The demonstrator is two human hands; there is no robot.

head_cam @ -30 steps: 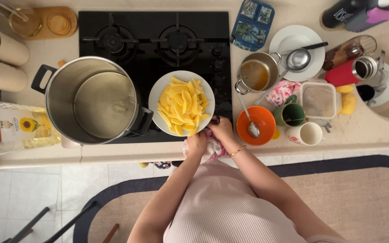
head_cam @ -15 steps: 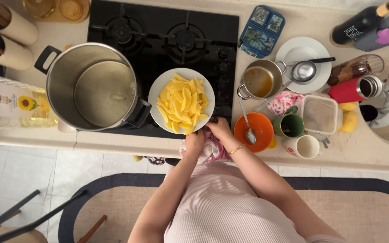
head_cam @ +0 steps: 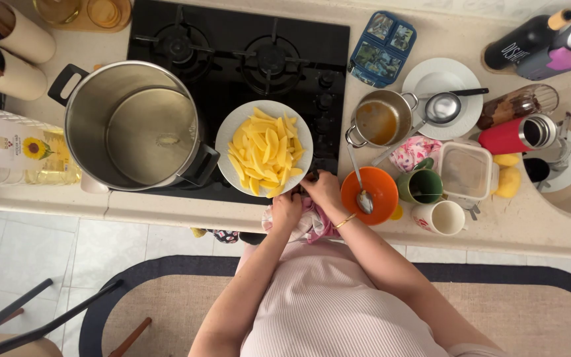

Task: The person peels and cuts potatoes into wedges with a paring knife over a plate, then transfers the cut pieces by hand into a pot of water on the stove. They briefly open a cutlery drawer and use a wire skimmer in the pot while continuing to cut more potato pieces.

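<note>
Left hand [head_cam: 287, 210] and right hand [head_cam: 324, 188]: fingers curled, pinching a pink cloth [head_cam: 312, 225] at the counter edge, hands touching. Plate [head_cam: 232, 129] of cut potato [head_cam: 262, 152] lay at 11 o'clock from hands; pot [head_cam: 127, 125] at 9 o'clock of plate; orange bowl [head_cam: 378, 186] at 3 o'clock of hands.

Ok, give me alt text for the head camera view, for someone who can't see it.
A person's left hand and right hand hold a pink cloth at the counter edge, beside a white plate of raw potato strips and a large steel pot on the black stove.
</note>
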